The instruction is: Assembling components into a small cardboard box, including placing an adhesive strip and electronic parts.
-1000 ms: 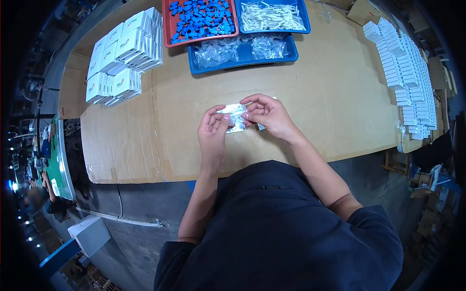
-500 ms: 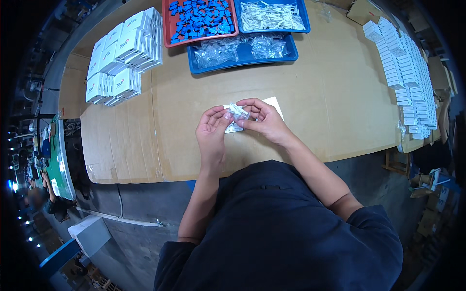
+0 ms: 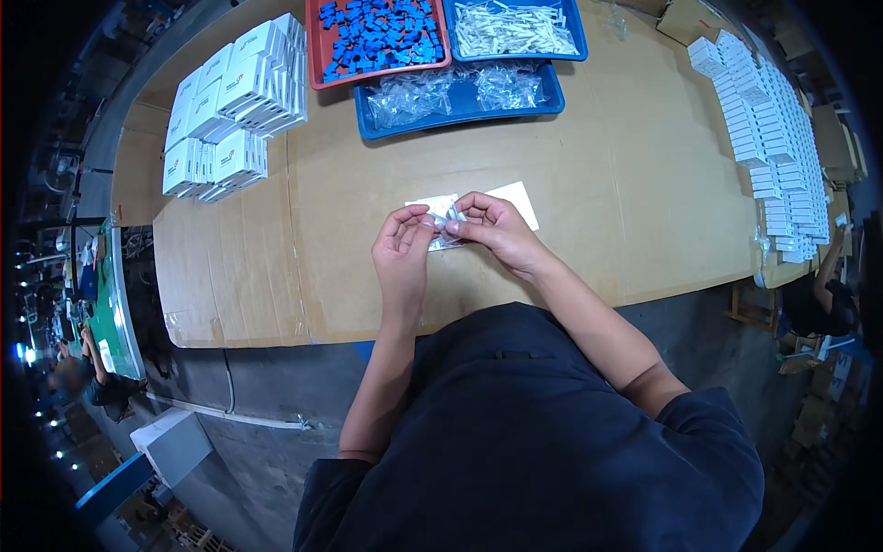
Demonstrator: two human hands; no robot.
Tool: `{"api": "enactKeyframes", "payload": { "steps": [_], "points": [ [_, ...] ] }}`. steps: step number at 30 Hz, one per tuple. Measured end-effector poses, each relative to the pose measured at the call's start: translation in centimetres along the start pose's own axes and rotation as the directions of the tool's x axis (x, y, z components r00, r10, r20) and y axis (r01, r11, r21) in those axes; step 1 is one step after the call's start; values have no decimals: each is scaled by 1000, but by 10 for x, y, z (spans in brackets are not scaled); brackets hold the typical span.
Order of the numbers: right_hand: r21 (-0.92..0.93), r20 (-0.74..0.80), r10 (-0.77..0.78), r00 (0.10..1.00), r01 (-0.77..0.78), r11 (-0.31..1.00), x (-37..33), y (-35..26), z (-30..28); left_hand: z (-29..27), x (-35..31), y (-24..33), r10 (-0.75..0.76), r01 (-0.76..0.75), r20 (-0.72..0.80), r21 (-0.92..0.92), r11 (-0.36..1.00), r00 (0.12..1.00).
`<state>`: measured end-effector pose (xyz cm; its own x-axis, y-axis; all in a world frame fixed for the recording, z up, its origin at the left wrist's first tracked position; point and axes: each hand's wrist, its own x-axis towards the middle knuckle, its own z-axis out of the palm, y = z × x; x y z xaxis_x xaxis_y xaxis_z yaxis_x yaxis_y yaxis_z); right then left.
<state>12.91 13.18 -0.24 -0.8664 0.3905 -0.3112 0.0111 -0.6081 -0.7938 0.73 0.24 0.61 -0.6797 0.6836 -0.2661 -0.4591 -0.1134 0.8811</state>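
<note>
We see the cardboard-covered table (image 3: 644, 202) filling most of the view, unchanged over the last second. So are the stacked white boxes (image 3: 216, 110) at its left, the rows of small white boxes (image 3: 768, 152) at its right, and the trays at the far edge: a red tray (image 3: 382, 77) of blue parts, a blue tray (image 3: 520, 60) of white sticks, and a lower blue tray (image 3: 460, 121) of clear bags. By the right-hand rows, we now see a co-worker's arm (image 3: 828, 271) that was out of sight half a second ago.

Our right hand (image 3: 506, 237) has shifted a little leftward since a second ago, uncovering more of the white card (image 3: 515, 200) beyond it; our left hand (image 3: 403, 247) has barely moved. Both are closed at the fingertips, thumbs and fingers pinching one small clear bag (image 3: 448, 221) between them, over a white sheet (image 3: 439, 203). Half a second ago white sticks showed plainly in the bag; now our fingers cover most of it.
</note>
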Motion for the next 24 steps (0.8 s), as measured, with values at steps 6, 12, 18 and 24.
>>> {"api": "enactKeyframes", "payload": {
  "steps": [6, 12, 18, 24],
  "points": [
    [-61, -12, -36, 999, 35, 998, -1, -3, 2, -1, 1, 3, -3, 1, 70, 31, 1000, 998],
    [-121, -29, 3, 1000, -6, 993, 2, -1, -11, -6, 4, 7, 47, -68, 132, 166, 984, 990],
    [-147, -14, 29, 999, -31, 989, 2, -4, -3, -9, 5, -2, 44, -51, 93, 80, 995, 995],
    [-104, 55, -6, 998, 11, 995, 1, -5, -3, -6, 5, 4, 74, -76, 28, 62, 995, 997]
  ]
}}
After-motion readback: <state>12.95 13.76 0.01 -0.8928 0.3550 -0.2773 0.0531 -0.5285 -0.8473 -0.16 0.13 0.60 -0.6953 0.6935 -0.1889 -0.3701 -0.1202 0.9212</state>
